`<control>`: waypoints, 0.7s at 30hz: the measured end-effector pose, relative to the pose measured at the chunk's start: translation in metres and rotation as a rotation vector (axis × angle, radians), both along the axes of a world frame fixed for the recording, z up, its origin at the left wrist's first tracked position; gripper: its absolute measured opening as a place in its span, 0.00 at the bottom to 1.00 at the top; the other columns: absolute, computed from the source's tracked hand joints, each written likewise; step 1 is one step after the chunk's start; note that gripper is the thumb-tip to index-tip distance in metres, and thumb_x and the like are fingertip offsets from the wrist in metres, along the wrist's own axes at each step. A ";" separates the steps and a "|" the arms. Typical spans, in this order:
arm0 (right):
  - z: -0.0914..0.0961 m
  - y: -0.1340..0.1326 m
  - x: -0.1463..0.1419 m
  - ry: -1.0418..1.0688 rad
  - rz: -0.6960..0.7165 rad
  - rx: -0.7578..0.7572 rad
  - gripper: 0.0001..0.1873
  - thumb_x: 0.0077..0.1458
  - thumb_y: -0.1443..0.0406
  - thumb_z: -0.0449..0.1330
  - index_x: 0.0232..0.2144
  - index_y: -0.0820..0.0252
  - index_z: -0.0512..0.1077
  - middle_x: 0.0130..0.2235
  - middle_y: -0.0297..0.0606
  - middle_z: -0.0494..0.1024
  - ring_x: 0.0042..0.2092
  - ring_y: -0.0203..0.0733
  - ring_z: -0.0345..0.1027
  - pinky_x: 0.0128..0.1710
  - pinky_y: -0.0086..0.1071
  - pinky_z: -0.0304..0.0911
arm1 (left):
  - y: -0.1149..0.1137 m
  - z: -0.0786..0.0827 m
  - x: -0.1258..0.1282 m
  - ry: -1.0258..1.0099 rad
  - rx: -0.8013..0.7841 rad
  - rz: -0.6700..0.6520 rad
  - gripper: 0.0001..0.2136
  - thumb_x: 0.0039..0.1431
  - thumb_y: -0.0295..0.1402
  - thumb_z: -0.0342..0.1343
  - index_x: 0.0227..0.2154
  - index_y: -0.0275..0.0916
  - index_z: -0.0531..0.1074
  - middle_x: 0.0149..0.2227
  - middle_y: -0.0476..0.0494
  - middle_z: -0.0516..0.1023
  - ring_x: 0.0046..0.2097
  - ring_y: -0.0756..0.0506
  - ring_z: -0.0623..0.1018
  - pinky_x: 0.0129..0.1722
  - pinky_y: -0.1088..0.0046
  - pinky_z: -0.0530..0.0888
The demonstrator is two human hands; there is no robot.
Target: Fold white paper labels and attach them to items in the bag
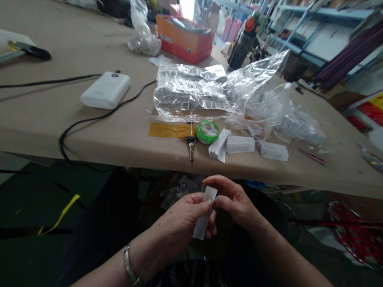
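Note:
Both my hands are below the table's front edge, over my lap. My left hand (182, 217), with a bracelet at the wrist, pinches a narrow white strip of small parts (204, 213) between thumb and fingers. My right hand (235, 203) is closed on the same strip near its upper end. The strip stands almost upright between the two hands. On the table just above lie three stacks of similar white strips (241, 145), a soldering iron (190, 143) with its tip over the edge, and a green solder-wire reel (207, 132).
The brown table (119, 135) carries crumpled clear plastic bags (215, 93), a white box with a black cable (105, 90), an orange box (184, 38), a dark bottle (243, 42), a yellow tape strip (170, 130) and pink tweezers (312, 157). Blue shelving stands at the back right.

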State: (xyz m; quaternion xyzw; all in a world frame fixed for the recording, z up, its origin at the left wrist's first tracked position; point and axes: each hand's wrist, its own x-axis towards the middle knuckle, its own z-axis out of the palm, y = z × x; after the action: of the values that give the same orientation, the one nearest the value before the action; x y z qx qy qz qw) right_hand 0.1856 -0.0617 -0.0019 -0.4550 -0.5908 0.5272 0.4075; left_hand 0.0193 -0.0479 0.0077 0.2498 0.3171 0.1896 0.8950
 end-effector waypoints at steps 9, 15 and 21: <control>0.007 -0.004 -0.008 -0.542 -0.099 0.426 0.20 0.57 0.63 0.56 0.52 0.59 0.65 0.48 0.45 0.71 0.50 0.46 0.65 0.51 0.41 0.63 | 0.002 0.001 -0.003 0.064 -0.004 0.072 0.07 0.55 0.34 0.55 0.29 0.35 0.70 0.22 0.49 0.69 0.22 0.53 0.71 0.23 0.78 0.66; 0.003 -0.001 -0.019 -0.190 -0.222 0.091 0.13 0.57 0.63 0.56 0.44 0.57 0.68 0.38 0.37 0.74 0.38 0.39 0.70 0.40 0.32 0.66 | 0.002 -0.005 -0.005 0.048 0.041 0.145 0.09 0.57 0.37 0.54 0.28 0.35 0.68 0.21 0.51 0.68 0.22 0.54 0.69 0.23 0.78 0.65; 0.005 0.014 -0.034 -0.030 -0.283 -0.105 0.07 0.52 0.62 0.59 0.29 0.60 0.70 0.27 0.31 0.71 0.27 0.32 0.64 0.28 0.25 0.61 | 0.001 -0.009 -0.007 0.140 0.124 0.199 0.12 0.57 0.40 0.53 0.26 0.35 0.68 0.21 0.49 0.69 0.22 0.53 0.68 0.23 0.78 0.65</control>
State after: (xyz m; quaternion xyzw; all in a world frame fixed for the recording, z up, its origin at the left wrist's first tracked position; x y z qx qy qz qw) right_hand 0.1514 -0.0479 0.0033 -0.5623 -0.4982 0.4878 0.4445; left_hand 0.0123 -0.0464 -0.0010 0.2844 0.3895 0.2790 0.8304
